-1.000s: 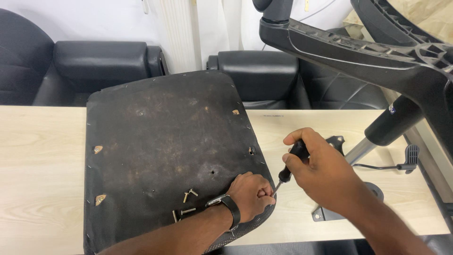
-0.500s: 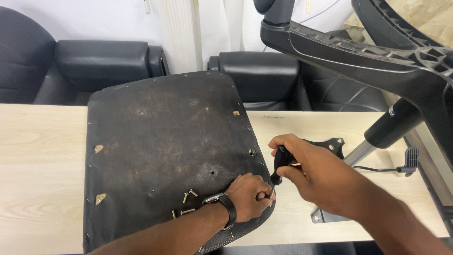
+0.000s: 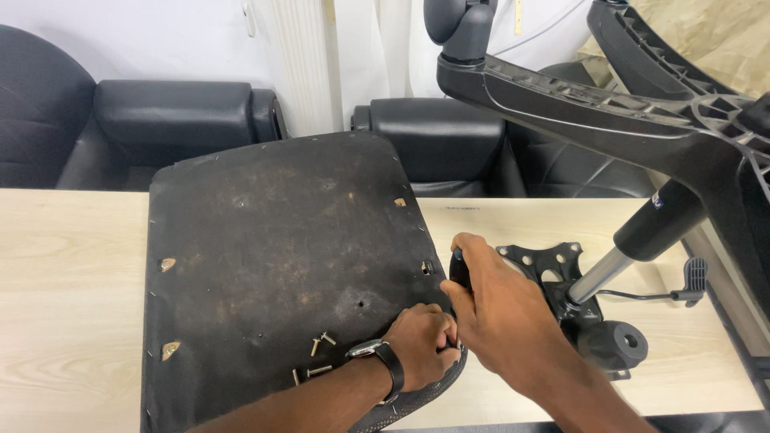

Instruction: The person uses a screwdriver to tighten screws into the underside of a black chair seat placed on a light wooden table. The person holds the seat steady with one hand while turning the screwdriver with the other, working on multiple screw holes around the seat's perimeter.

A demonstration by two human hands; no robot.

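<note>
**Two hands at the edge of an upturned chair seat**

A dark, worn chair seat (image 3: 281,265) lies underside-up on a pale wooden bench (image 3: 72,321), its far edge tilted up toward the camera's top. At the seat's near right corner, the left hand (image 3: 421,345), a wristwatch (image 3: 377,357) with a black strap on its wrist, is curled with its grip pressed together at the seat's edge; what the fingertips pinch cannot be made out. The right hand (image 3: 497,309) comes in from the right and touches the left, its grip wrapped tight around the black handle of a screwdriver (image 3: 459,269) held roughly upright, tip pointing down beside the left fingers. The tip itself is hidden between the two hands.

A few loose screws (image 3: 321,353) lie on the seat just left of the watch. Small metal fittings show along the seat's left and right edges. To the right on the bench rests a black metal mounting plate (image 3: 545,265) attached to a gas-lift column (image 3: 634,248), with the black star base (image 3: 609,104) and a castor overhead. Black leather armchairs (image 3: 176,120) stand behind the bench.
</note>
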